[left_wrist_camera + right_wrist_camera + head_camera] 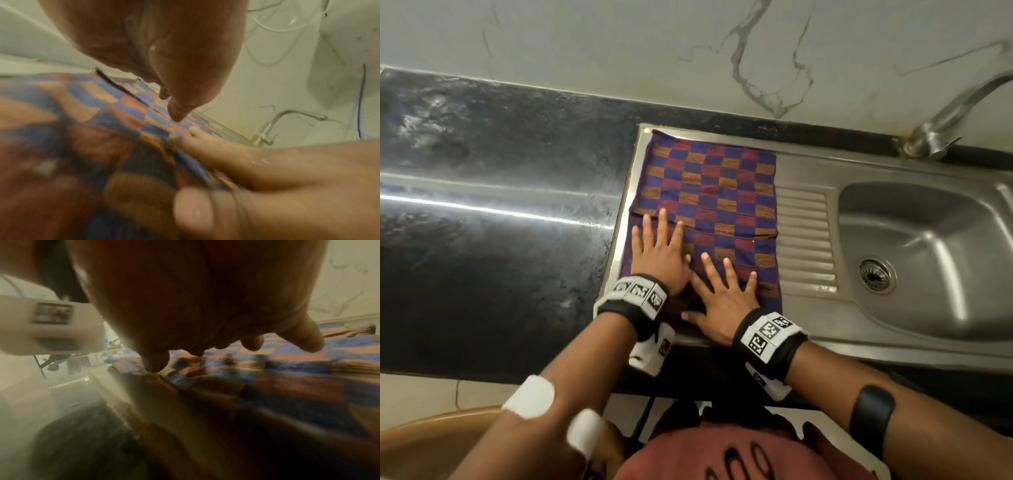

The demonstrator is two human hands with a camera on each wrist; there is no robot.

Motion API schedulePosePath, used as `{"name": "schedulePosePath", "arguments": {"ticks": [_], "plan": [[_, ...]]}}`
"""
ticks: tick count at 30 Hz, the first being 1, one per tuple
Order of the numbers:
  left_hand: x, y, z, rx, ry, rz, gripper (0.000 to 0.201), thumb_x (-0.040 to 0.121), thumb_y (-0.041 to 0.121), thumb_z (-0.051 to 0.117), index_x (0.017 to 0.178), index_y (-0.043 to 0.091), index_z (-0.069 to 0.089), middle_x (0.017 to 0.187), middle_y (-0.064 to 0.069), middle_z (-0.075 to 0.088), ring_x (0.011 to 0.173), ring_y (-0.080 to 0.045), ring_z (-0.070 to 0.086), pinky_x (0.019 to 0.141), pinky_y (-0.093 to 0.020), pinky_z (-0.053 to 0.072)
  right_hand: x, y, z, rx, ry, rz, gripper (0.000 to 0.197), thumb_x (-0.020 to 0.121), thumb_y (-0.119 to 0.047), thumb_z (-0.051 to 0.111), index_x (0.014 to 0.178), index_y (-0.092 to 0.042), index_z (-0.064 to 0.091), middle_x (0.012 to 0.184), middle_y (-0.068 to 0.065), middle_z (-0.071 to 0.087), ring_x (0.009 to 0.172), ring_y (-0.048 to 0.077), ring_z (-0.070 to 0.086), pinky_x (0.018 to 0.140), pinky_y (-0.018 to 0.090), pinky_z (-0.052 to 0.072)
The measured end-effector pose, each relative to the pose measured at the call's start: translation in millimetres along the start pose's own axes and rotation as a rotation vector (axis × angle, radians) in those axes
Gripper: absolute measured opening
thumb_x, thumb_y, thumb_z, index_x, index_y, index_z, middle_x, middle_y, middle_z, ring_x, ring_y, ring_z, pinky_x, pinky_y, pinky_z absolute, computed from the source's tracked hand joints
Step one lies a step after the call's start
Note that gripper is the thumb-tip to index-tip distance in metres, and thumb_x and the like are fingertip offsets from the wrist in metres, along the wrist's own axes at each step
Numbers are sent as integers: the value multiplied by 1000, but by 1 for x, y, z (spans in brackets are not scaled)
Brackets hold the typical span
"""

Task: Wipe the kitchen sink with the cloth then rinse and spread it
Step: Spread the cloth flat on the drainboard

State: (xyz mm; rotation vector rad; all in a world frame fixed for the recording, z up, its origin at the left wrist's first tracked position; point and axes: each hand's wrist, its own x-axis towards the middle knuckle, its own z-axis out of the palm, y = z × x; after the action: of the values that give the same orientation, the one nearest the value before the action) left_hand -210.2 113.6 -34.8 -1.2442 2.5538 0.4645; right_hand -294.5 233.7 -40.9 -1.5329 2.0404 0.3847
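Checked cloth (722, 195) lies spread flat on the sink's (928, 342) ribbed drainboard (806, 236), left of the basin (935, 240); one fold line crosses it. Left hand (662, 255) and right hand (724, 294) press palm-down side by side on the cloth's near part, fingers (663, 222) straight and splayed wide, gripping nothing. Tap (941, 126) stands at far right; dark table (493, 212) to the left.

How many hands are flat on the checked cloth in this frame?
2. The left hand presses the near-left part of the blue, red and orange checked cloth; the right hand lies beside it at the cloth's near edge. Both have straight, spread fingers.
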Motion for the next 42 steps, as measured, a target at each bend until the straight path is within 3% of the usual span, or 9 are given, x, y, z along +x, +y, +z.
{"name": "schedulePosePath", "arguments": {"ticks": [4,9,14,21,24,27,33,37,42], "plan": [[-31,-13,32,-89,-148,-119,67,96,55,21,150,35,-13,156,-3,-28,142,-32,-26,114,-52,-15,1,2,2,11,-28,23,77,87,-73,27,147,-45,-13,154,-10,-31,144,30,-23,106,71,-6],[-36,-25,47,-83,-141,-105,70,90,68,16,145,44,-21,155,5,-30,142,-27,-29,113,-52,-20,-8,36,14,-68,-40,-44,72,86,-76,11,145,-46,-16,147,-15,-36,143,26,-27,113,58,-14],[-38,-28,43,-46,-155,-66,71,89,70,12,145,42,-22,154,4,-31,141,-28,-31,112,-52,-22,-26,63,21,-39,-64,-5,91,60,-77,-19,145,-44,-18,148,-14,-35,142,23,-29,116,46,-16],[-67,-12,16,18,-118,10,72,95,59,21,151,28,-13,153,-8,-32,140,-35,-30,109,-53,-21,-63,59,13,-19,-15,-35,109,60,-84,-10,152,-24,-8,145,-3,-34,146,26,-20,115,41,-15],[-95,16,15,-11,-162,147,67,98,53,23,152,25,-4,156,-6,-26,143,-31,-24,117,-49,-11,-70,29,16,-5,10,-205,94,84,-74,24,153,-16,-1,155,1,-23,148,21,-13,115,32,-10],[-101,21,35,-70,-249,23,68,98,54,18,153,23,-6,157,-6,-23,144,-32,-22,118,-49,-7,-67,10,22,60,-35,-224,88,91,-60,40,153,-14,-3,160,4,-15,148,17,-11,118,33,-5],[-98,1,49,-59,-240,-153,92,88,70,22,151,14,-13,158,-10,-20,146,-34,-14,120,-45,-1,-78,37,32,53,-69,-146,87,91,-64,34,153,-16,-5,160,1,-15,148,15,-5,120,32,2],[-95,-3,47,-53,-216,-173,105,80,80,24,151,11,-13,158,-13,-19,147,-32,-10,121,-43,2,-95,70,36,48,-77,-46,88,88,-69,26,153,-17,-4,160,0,-13,148,15,-2,120,31,4],[-94,-2,48,-31,-208,-178,107,79,82,24,151,11,-12,158,-14,-17,147,-33,-8,121,-43,3,-102,84,37,85,-82,48,108,67,-82,5,153,-16,-5,160,1,-14,148,15,-2,119,31,5]]}}
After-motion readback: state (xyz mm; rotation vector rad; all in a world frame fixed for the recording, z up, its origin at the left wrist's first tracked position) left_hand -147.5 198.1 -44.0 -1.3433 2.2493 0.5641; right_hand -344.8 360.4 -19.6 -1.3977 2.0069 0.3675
